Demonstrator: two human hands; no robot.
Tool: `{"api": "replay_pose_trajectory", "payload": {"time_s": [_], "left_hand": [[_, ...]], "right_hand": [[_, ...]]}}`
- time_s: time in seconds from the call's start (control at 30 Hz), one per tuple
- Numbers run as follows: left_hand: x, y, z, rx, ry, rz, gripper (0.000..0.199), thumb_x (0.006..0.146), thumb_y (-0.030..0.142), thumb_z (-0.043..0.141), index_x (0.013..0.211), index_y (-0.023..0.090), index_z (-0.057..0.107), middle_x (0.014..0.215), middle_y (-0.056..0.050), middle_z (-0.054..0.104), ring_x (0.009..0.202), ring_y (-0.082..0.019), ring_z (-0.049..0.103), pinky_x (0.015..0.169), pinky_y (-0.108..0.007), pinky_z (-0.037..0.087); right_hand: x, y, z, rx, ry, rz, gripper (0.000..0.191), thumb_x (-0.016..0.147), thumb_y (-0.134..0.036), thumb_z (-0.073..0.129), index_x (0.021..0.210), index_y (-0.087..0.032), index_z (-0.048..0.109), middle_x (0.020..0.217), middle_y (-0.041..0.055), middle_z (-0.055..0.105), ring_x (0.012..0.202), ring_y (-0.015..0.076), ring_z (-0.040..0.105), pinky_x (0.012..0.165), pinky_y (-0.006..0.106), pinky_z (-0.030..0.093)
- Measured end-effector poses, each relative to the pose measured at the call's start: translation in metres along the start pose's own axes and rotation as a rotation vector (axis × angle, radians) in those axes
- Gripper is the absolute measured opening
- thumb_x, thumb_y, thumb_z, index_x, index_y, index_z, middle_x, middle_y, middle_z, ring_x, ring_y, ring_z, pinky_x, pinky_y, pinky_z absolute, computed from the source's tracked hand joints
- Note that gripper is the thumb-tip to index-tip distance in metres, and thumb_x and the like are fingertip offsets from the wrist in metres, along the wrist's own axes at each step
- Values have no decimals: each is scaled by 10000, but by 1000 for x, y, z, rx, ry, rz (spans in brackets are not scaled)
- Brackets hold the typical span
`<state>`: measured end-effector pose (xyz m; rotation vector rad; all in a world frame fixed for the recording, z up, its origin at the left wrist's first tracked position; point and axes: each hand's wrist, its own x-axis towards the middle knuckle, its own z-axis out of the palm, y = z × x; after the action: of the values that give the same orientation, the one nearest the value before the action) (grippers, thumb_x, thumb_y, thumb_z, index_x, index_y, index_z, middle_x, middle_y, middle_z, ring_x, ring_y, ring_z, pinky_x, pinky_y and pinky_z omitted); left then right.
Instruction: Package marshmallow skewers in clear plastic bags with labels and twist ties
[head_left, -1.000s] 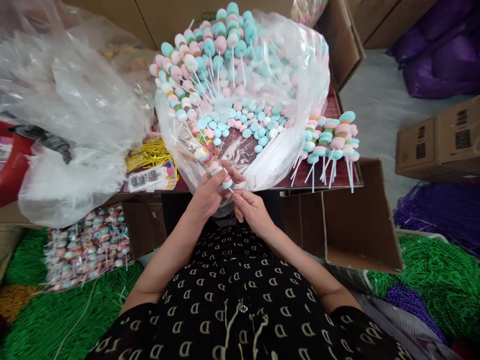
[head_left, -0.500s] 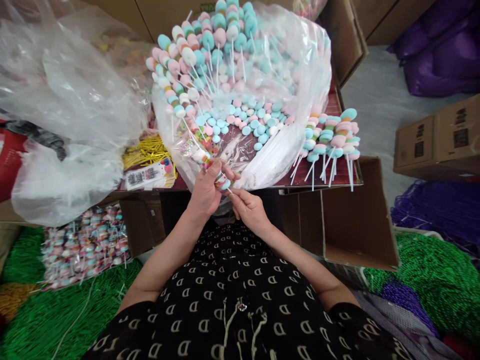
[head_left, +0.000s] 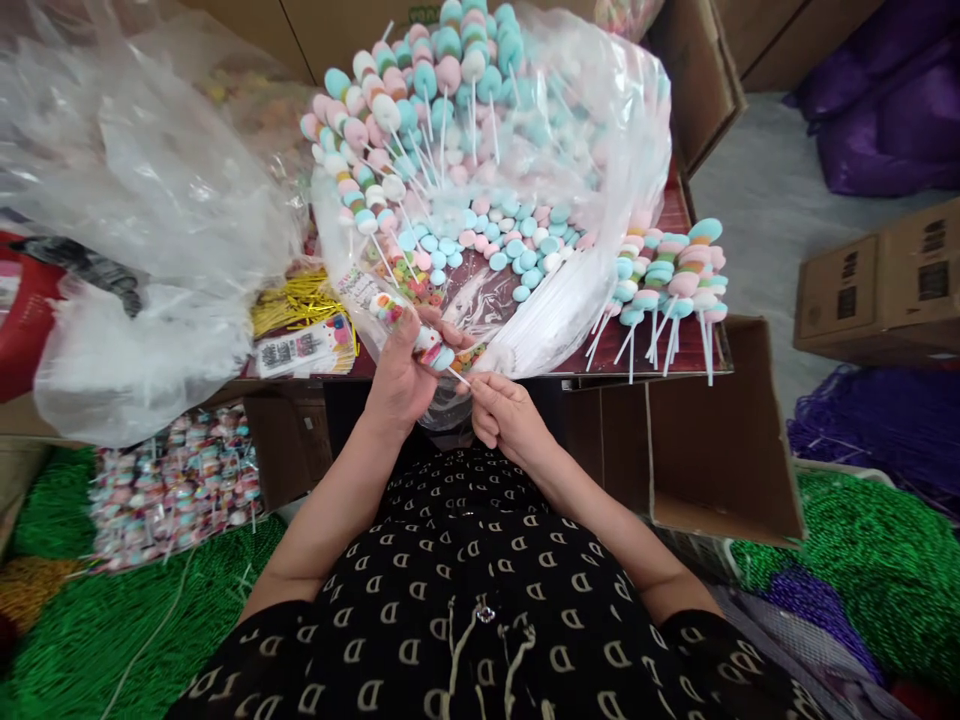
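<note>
A candy skewer (head_left: 433, 350) in a printed clear wrapper lies across my left hand (head_left: 403, 378), whose thumb and fingers close round it. My right hand (head_left: 507, 412) pinches the white stick at the skewer's lower end. Both hands are at the table's front edge. Just beyond them a large clear plastic bag (head_left: 637, 110) holds loose pink, blue and white candies (head_left: 525, 240), ring-shaped gummies (head_left: 420, 285) and a bundle of white sticks (head_left: 547, 315). Many finished-looking skewers (head_left: 450, 75) are piled at its back.
More skewers (head_left: 675, 275) lie at the table's right edge. Yellow ties (head_left: 296, 303) and printed wrappers (head_left: 307, 347) are on the left, beside a big plastic bag (head_left: 172, 180). An open carton (head_left: 720, 440) stands below right; wrapped skewers (head_left: 180, 485) lie below left.
The wrapped skewer shows more of its length in my left hand, which has shifted slightly left. My right hand has moved slightly right, still at the stick. The whole view has shifted a little.
</note>
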<state>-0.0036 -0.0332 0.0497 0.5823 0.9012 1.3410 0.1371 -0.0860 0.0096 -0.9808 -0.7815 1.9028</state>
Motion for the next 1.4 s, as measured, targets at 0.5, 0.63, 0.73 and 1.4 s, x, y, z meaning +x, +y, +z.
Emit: {"api": "replay_pose_trajectory", "payload": {"time_s": [0.5, 0.63, 0.73, 1.4], "left_hand": [[-10, -12, -7, 59, -131, -63, 484, 771, 490, 894, 1150, 270, 687, 1106, -50, 803, 958, -207, 788, 680, -262, 583], [-11, -18, -10, 106, -96, -90, 500, 775, 323, 885, 1224, 261, 676, 964, -25, 800, 886, -178, 777, 724, -260, 590], [-10, -20, -10, 140, -91, -110, 458, 803, 369, 863, 1211, 254, 689, 834, -1, 774, 755, -159, 745, 621, -244, 562], [-7, -32, -13, 323, -124, -135, 226, 812, 275, 711, 1012, 181, 668, 479, 90, 570, 457, -101, 574, 534, -215, 455]], "right_hand": [[8, 4, 8, -78, 86, -120, 449, 907, -653, 695, 975, -210, 668, 470, -121, 486, 369, 68, 411, 408, 207, 318], [8, 5, 9, -176, 107, -155, 447, 940, -651, 654, 1015, -211, 683, 503, -97, 550, 401, 75, 434, 431, 206, 355], [7, 5, 7, -269, 105, -186, 443, 967, -636, 618, 1048, -210, 706, 529, -84, 566, 422, 87, 463, 457, 218, 402], [41, -25, -21, -1275, 318, -972, 213, 1052, -229, 560, 1042, -219, 773, 991, 80, 820, 950, 218, 771, 883, 352, 627]]}}
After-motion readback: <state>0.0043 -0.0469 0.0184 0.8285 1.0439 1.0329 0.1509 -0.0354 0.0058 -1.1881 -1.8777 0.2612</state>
